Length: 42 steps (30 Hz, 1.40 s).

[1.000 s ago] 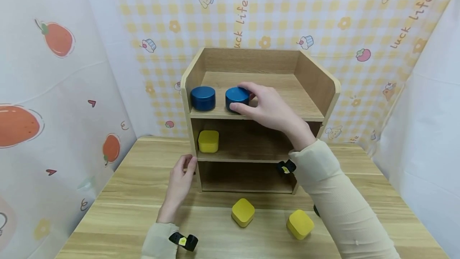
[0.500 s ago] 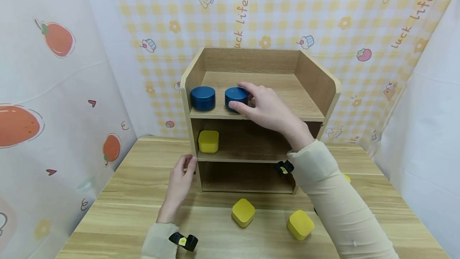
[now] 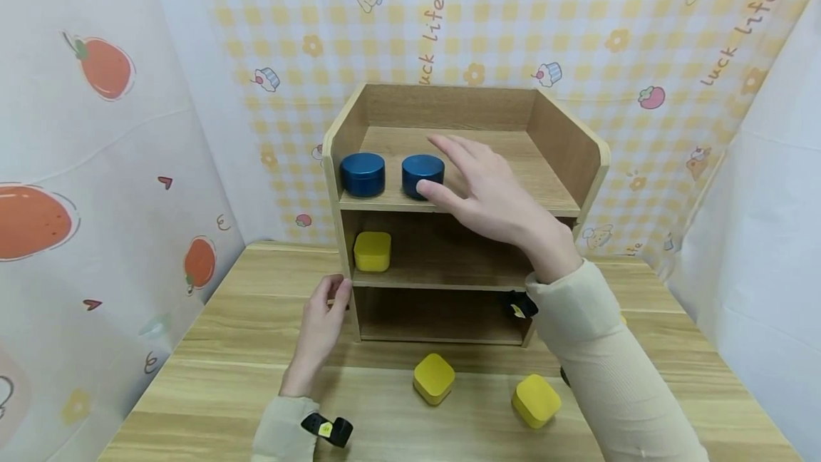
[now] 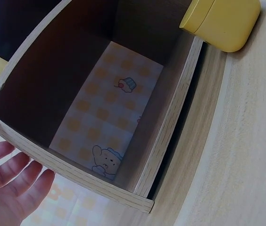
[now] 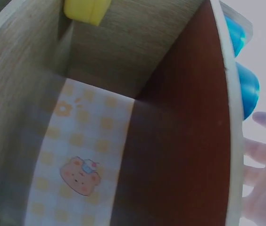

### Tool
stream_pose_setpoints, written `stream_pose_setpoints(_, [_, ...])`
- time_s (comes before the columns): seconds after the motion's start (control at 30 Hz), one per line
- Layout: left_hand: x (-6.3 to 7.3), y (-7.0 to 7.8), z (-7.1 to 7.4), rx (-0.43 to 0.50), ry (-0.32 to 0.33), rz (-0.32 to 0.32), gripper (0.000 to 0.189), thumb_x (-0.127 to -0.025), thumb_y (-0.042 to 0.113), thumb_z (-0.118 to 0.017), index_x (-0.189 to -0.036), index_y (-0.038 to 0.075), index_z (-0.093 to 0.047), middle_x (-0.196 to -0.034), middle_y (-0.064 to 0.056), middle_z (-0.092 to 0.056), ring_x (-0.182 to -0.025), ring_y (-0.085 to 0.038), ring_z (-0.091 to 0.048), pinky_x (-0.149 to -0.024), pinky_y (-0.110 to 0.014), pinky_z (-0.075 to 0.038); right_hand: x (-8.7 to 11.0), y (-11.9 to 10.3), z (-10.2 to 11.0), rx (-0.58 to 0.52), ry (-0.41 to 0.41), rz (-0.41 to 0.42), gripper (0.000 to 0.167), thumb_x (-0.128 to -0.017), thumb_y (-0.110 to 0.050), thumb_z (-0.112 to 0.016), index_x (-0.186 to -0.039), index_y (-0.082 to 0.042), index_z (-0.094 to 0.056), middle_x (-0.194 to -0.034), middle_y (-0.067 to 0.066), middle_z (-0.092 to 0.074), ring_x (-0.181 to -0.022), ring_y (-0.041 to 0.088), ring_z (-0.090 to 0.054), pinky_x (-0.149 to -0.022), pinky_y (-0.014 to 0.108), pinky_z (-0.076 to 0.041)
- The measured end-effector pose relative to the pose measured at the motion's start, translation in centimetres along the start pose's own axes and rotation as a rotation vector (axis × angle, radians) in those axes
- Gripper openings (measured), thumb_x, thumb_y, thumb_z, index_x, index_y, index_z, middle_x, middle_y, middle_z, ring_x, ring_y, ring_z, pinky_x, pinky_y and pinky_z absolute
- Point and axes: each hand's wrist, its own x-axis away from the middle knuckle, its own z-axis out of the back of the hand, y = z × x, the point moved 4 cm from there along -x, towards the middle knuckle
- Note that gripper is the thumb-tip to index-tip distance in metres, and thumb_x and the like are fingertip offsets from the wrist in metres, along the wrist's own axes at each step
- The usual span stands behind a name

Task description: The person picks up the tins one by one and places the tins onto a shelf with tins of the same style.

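Observation:
Two round blue tins, a left tin (image 3: 363, 175) and a right tin (image 3: 422, 171), stand upright on the top board of a wooden shelf unit (image 3: 458, 209). My right hand (image 3: 490, 194) is just right of the right tin with fingers spread and extended; its thumb overlaps the tin's front in the head view, and contact is unclear. In the right wrist view a blue tin (image 5: 249, 89) sits beside the fingertips. My left hand (image 3: 323, 316) rests at the unit's left side panel, thumb at the front edge. Its fingers (image 4: 17, 181) lie loosely along the outer face.
A yellow square box (image 3: 372, 252) stands at the left of the middle compartment. Two more yellow boxes lie on the table before the unit, one in the middle (image 3: 433, 378) and one to the right (image 3: 536, 401). Another yellow piece is mostly hidden behind the right sleeve.
My right hand has let go of the right blue tin. Its fingers have straightened and drawn back slightly to the right. The tin stays on the top board; my left hand has not moved.

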Motion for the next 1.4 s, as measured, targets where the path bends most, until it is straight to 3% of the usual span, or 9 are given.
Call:
stream_pose_setpoints(0.3, [0.0, 0.0, 0.0, -0.001, -0.015, 0.014, 0.046, -0.102, 0.041, -0.049, -0.124, 0.001, -0.057, -0.112, -0.014, -0.063, -0.103, -0.027, -0.058, -0.084, -0.042, -0.048, 3.6, 0.0, 1.4, -0.042, 0.073, 0.044, 0.064, -0.097, -0.048, -0.056, -0.152, -0.021, -0.036, -0.156, 0.004, -0.029, -0.143, 0.024, -0.022, -0.112, 0.052, -0.022])
stream_pose_setpoints(0.57, [-0.1, -0.1, 0.2, -0.005, -0.02, 0.014, 0.047, -0.103, 0.041, -0.049, -0.125, 0.001, -0.057, -0.114, -0.014, -0.063, -0.103, -0.027, -0.059, -0.083, -0.042, -0.049, 7.4, 0.2, 2.3, -0.047, 0.172, 0.059, 0.054, -0.093, -0.033, -0.069, -0.142, -0.018, -0.052, -0.143, 0.0, -0.047, -0.132, 0.021, -0.043, -0.103, 0.046, -0.036])
stream_pose_setpoints(0.93, [-0.2, -0.1, -0.1, -0.001, -0.023, 0.013, 0.047, -0.102, 0.042, -0.05, -0.125, 0.001, -0.057, -0.114, -0.013, -0.063, -0.103, -0.026, -0.059, -0.082, -0.04, -0.05, 13.5, 2.2, 2.3, -0.132, 0.327, 0.119, 0.047, -0.082, -0.002, -0.076, -0.127, -0.007, -0.063, -0.126, 0.006, -0.062, -0.12, 0.012, -0.053, -0.101, 0.019, -0.035])
stream_pose_setpoints(1.17, [-0.3, 0.0, -0.2, 0.009, -0.021, 0.01, 0.046, -0.102, 0.04, -0.05, -0.124, 0.0, -0.057, -0.113, -0.014, -0.064, -0.102, -0.027, -0.059, -0.082, -0.042, -0.05, 16.7, 4.8, 1.3, -0.124, 0.32, -0.013, 0.044, -0.083, 0.002, -0.074, -0.125, -0.01, -0.064, -0.12, 0.001, -0.064, -0.114, 0.004, -0.053, -0.096, 0.014, -0.036])
stream_pose_setpoints(1.4, [-0.1, 0.0, 0.0, -0.001, -0.012, 0.014, 0.046, -0.102, 0.04, -0.05, -0.123, 0.0, -0.057, -0.113, -0.015, -0.064, -0.103, -0.028, -0.059, -0.082, -0.042, -0.05, 18.6, 7.9, -1.1, -0.11, 0.239, -0.227, 0.033, -0.093, -0.013, -0.068, -0.126, -0.011, -0.064, -0.122, 0.0, -0.065, -0.108, 0.018, -0.055, -0.084, 0.012, -0.04])
